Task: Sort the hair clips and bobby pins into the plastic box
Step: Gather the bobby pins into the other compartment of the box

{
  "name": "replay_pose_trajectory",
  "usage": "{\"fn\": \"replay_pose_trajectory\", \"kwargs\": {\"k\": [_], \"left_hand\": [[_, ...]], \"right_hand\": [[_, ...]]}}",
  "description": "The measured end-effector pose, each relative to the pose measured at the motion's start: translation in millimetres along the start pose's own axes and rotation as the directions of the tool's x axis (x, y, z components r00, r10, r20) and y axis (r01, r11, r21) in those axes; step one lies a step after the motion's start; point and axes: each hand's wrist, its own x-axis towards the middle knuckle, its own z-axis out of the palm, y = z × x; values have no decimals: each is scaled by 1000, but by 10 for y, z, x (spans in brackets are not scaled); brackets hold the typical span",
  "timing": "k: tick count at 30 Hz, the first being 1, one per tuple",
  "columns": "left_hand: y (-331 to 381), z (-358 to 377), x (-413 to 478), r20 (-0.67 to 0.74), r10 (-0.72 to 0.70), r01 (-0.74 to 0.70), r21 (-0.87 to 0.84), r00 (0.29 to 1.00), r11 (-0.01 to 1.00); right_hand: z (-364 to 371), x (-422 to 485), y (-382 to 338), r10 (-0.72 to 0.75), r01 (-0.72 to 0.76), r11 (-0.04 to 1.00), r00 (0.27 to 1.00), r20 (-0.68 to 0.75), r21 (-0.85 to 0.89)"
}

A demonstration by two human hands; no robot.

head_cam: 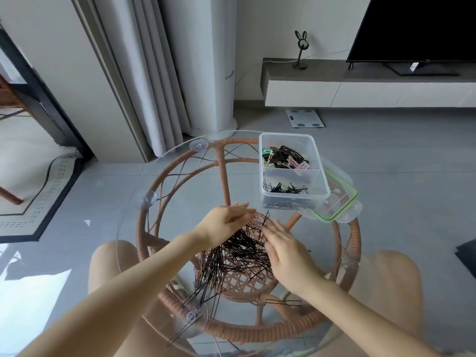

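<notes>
A big heap of black bobby pins (231,256) lies spread on the round glass table top (180,202). My left hand (226,222) rests at the heap's far edge, fingers stretched toward the right and touching pins. My right hand (286,248) lies flat on the heap's right side, fingers spread, with one pin (265,218) sticking up near its fingertips. The clear plastic box (322,173) stands at the far right of the table. Its far compartment holds hair clips (286,157) in black, pink and green; its near compartment holds bobby pins (286,189).
The box's lid (340,204), clear with a green seal, lies under the box's right side. Stray long pins lie at the table's near edge (184,331) and near my right wrist (283,302). A wicker frame (257,331) shows beneath the glass. My knees flank the table.
</notes>
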Motion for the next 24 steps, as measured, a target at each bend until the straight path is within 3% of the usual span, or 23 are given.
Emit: {"fn": "replay_pose_trajectory", "kwargs": {"k": [2,4,6,8,9,10,12,17,19,24], "left_hand": [[37,-78,-161,7,-40,41,-80,999,996],[60,-178,-377,-21,-51,50,-51,998,997],[79,-250,-624,-71,-72,85,200,995,976],[89,-255,-900,-174,-197,257,469,965,845],[93,-243,-1020,-220,-304,375,516,927,770],[92,-204,-1130,-235,-392,456,522,889,720],[92,-80,-1289,-163,-467,476,529,869,702],[362,97,-1257,-84,-425,415,451,901,791],[426,112,-1152,-116,-391,400,442,913,803],[439,55,-938,-258,-346,401,202,902,894]], "right_hand": [[-89,-99,-103,-45,38,993,997,61,114],[-272,-178,-174,-62,43,982,993,99,182],[-449,-240,-146,-54,52,998,995,87,29],[-567,-274,-57,31,-5,974,994,107,-227],[-604,-277,-16,97,-49,943,986,132,-330],[-612,-281,13,160,-89,920,974,158,-382],[-557,-303,2,232,-138,910,951,205,-390],[-247,-303,-260,156,-117,972,971,183,-204],[-152,-239,-384,127,-107,986,979,158,-129],[-109,-55,-535,122,-130,987,989,89,99]]}}
